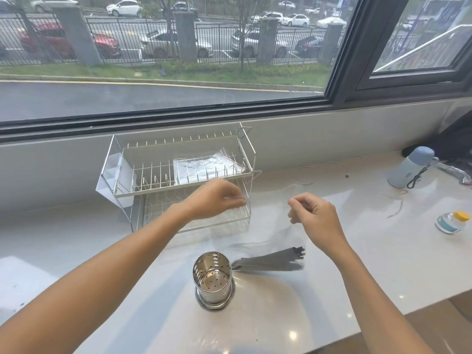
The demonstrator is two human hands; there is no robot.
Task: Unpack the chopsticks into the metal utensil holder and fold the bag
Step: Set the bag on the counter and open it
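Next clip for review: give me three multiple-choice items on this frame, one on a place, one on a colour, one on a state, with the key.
1. Where do the chopsticks lie?
A. inside the metal utensil holder
B. on the counter right of the holder
C. on the dish rack

2. What colour is the cap of the small bottle?
A. yellow
B. red
C. black

3. What is in the metal utensil holder?
A. chopsticks
B. a folded bag
C. nothing

Key: 1 B, the dark bundle rests on the counter beside the holder. 2 A, the cap shows yellow. 3 C, its perforated bottom is bare.
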